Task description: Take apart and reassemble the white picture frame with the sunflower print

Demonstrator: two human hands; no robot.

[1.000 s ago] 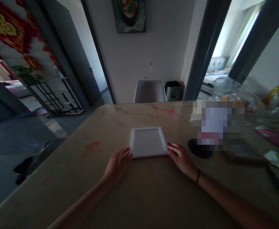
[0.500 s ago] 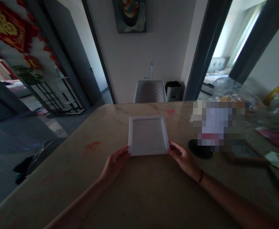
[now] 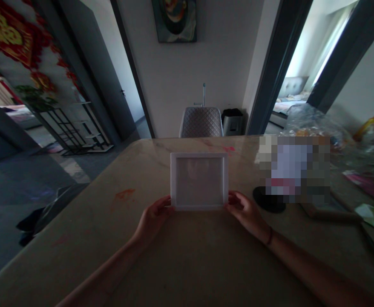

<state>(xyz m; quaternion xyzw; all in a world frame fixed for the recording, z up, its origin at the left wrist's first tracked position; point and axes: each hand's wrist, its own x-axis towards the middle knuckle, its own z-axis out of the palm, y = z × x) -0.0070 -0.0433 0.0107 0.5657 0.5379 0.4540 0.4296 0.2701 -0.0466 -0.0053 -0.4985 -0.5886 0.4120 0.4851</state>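
A white rectangular frame [image 3: 199, 182] with a pale, faintly reflecting panel stands over the middle of the table [image 3: 187, 256], its face towards me. My left hand [image 3: 155, 215] grips its lower left corner between thumb and fingers. At the lower right corner, my right hand [image 3: 244, 213] pinches the frame in the same way; a dark band circles that wrist. Whether the bottom edge touches the tabletop is hard to tell.
Right of my right hand are a round black base [image 3: 269, 200] below a blurred-out patch, a flat framed tray [image 3: 337, 209] and clear plastic bags [image 3: 311, 121]. A quilted chair [image 3: 201, 122] stands beyond the far edge.
The white frame has tilted more upright, and its face now shows squarer to the camera. Both hands keep their hold at the lower corners, nearly in the same place.
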